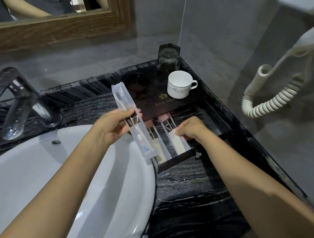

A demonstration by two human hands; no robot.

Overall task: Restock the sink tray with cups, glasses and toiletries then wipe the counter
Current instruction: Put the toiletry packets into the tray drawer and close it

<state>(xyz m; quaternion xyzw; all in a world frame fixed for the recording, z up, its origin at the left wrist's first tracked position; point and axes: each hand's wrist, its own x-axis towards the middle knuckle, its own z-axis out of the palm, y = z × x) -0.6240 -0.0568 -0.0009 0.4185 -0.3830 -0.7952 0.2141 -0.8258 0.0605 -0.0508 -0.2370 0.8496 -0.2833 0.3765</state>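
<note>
I am looking down on the white oval ceramic basin (41,184), which is filling the lower left, while the black white-veined marble counter (193,204) is wrapping round it and running to the grey wall on the right. A bare strip of counter is lying open between the forearms, in front of the tray. The wall is closing off the right edge, where the white coiled hairdryer cord (265,100) is hanging. The dark rectangular sink tray (177,161) is sitting in the far right corner, its front corner just beside the basin rim, and it is showing a gold flower mark and gold characters too small to read. The curved chrome tap (16,103) is standing behind the basin. On the tray's raised back I am counting one clear faceted glass tumbler (168,63), upside down, and just in front of it one white ceramic cup (180,84), upright, with script I cannot make out. I am counting three clear toothbrush packets, their dark label bands illegible. The left tray packet (158,144) and right tray packet (172,136) are lying side by side in the lower compartment. My right hand (191,130) is pinching the right one's edge, and my left hand (111,126) is gripping the held packet (130,122) by its band, above the basin rim.
</note>
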